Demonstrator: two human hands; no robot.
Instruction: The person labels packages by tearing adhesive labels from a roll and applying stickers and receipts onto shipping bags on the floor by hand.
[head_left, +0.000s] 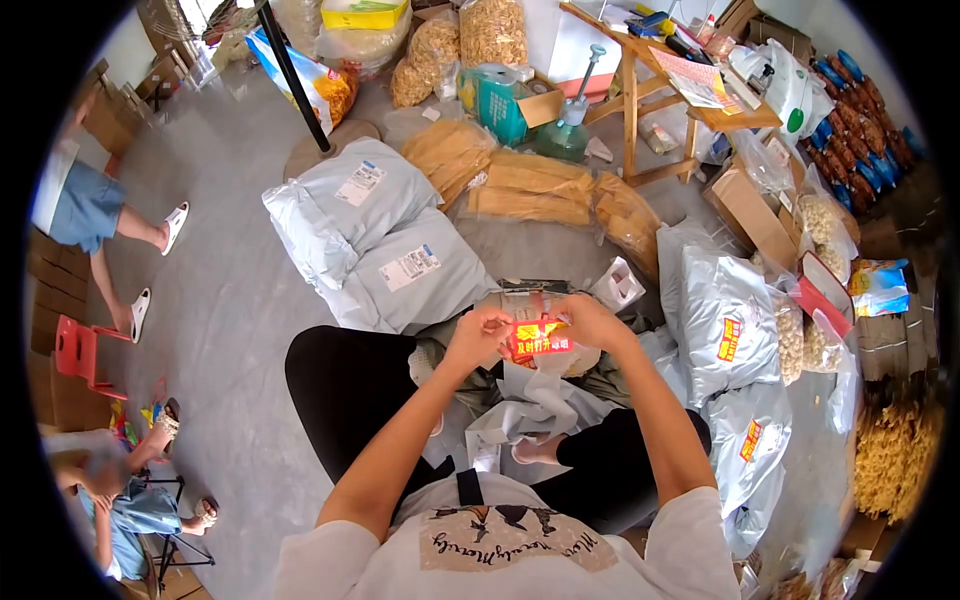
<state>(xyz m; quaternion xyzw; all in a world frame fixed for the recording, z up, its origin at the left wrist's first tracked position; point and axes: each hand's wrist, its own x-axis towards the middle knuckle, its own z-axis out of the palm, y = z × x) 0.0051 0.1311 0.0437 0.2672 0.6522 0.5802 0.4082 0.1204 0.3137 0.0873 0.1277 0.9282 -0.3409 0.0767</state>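
Observation:
Between my two hands a small red and yellow label (541,338) with printed characters is held out flat. My left hand (482,337) pinches its left edge, fingers closed. At its upper right corner my right hand (588,322) has its fingertips closed on it. Just beyond and under the label lies a bulky beige bundle (582,362), mostly covered by my hands; its contents cannot be made out. Crumpled grey plastic (535,405) is spread between my legs, below the hands.
Packed grey mailing bags (415,272) lie ahead to the left; another labelled mailing bag (718,315) is at right. Bags of yellow dried sticks (530,190), a wooden stool (690,110) and a black pole (295,80) stand ahead. Two people are at far left, near a red chair (82,352).

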